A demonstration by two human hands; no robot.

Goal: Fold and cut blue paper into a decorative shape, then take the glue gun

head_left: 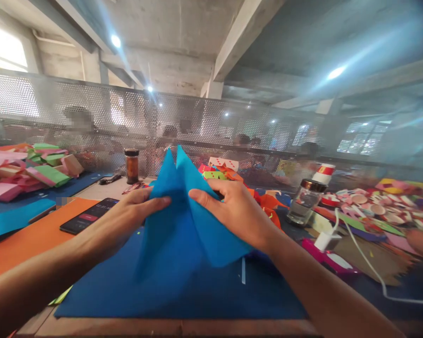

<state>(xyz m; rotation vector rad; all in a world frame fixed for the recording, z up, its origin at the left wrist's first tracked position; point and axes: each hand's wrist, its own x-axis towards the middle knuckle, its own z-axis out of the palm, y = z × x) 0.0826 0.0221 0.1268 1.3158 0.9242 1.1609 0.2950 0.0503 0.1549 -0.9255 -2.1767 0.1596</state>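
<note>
A sheet of blue paper (178, 220), folded with two pointed tips at the top, is held upright in front of me. My left hand (141, 206) pinches its left panel, thumb in front and fingers behind. On the other panel, my right hand (225, 204) grips the edge the same way, its fingers partly hidden behind the paper. Below lies a dark blue mat (183, 300). A phone (90, 216) rests on orange paper (65, 234) beside my left forearm.
Pastel paper pieces (31, 169) pile up at left, near a brown jar (131, 166). A glass jar (305, 204), a white charger with cable (327, 240) and many paper scraps (366, 206) sit at right. Behind stands a perforated metal screen (190, 122), people beyond it.
</note>
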